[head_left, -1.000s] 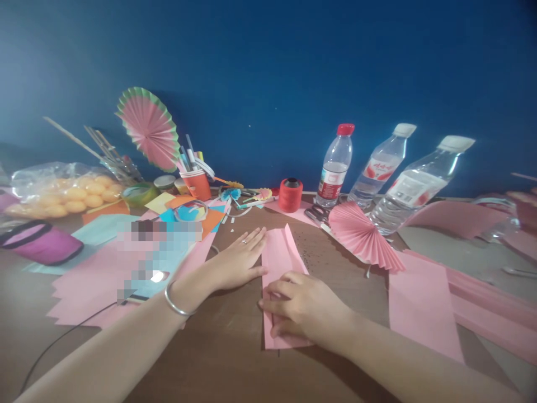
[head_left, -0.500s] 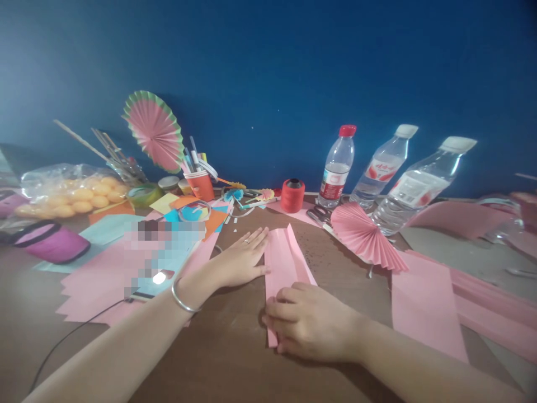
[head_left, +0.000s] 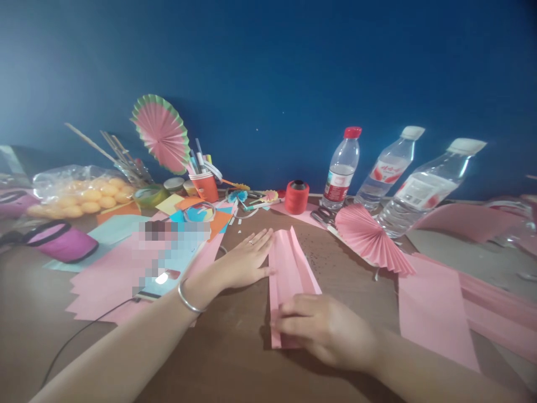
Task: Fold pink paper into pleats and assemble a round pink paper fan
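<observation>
Looking from the head view, I see the paper [head_left: 290,267] on the table [head_left: 239,364] between the person's two hands, creased lengthwise, its long axis running away from the person. The left hand [head_left: 248,258] lies flat, fingers straight and nothing gripped, its fingertips along the paper's far left edge; from that hand the paper is just to the right. The right hand [head_left: 331,327] rests over the near end, fingers bent and close together, reaching across toward the left edge; it blurs a little, and I can't tell whether it pinches the paper or only presses it. The paper stretches forward and slightly left from that hand, which is the nearer one to the near end and covers more of it.

Beyond the right hand, to its right, sits a pleated fan [head_left: 369,238]; a red spool [head_left: 297,198] stands farther off, ahead of both hands. Left of the left hand lies a phone [head_left: 168,277], partly blurred out.
</observation>
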Action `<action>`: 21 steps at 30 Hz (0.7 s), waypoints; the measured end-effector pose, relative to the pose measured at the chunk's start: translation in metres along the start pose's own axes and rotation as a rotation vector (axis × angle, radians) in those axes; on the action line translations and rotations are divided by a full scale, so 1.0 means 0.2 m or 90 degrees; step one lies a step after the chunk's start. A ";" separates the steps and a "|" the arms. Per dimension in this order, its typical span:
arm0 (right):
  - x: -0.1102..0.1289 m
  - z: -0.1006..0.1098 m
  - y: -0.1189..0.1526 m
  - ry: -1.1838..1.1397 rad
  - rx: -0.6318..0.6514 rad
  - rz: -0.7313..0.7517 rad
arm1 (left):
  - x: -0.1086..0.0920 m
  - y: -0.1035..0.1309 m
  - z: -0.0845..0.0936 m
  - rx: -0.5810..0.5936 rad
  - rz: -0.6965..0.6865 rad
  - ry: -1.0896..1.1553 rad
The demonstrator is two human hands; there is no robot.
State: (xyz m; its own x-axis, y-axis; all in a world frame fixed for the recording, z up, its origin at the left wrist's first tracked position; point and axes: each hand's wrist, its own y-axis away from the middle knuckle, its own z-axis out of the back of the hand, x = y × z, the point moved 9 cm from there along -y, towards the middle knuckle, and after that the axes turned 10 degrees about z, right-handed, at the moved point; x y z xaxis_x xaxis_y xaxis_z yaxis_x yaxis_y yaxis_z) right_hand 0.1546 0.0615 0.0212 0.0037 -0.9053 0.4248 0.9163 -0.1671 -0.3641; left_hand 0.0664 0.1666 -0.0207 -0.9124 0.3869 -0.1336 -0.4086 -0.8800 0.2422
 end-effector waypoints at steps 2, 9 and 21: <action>-0.04 0.00 -0.01 0.000 0.005 -0.044 | 0.00 0.00 0.00 -0.003 -0.003 0.006; -0.01 -0.05 -0.04 0.131 0.046 0.024 | 0.01 0.00 0.01 -0.017 -0.017 0.022; 0.00 -0.07 -0.04 0.162 0.018 0.058 | 0.00 -0.01 0.01 -0.080 -0.006 -0.016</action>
State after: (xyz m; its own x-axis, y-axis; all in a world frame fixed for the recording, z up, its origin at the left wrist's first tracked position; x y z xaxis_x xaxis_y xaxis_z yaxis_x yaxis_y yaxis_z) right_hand 0.1417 0.0568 0.0133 -0.0108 -0.9857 0.1684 0.9277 -0.0727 -0.3662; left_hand 0.0682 0.1696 -0.0187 -0.9097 0.4001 -0.1110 -0.4118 -0.9036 0.1179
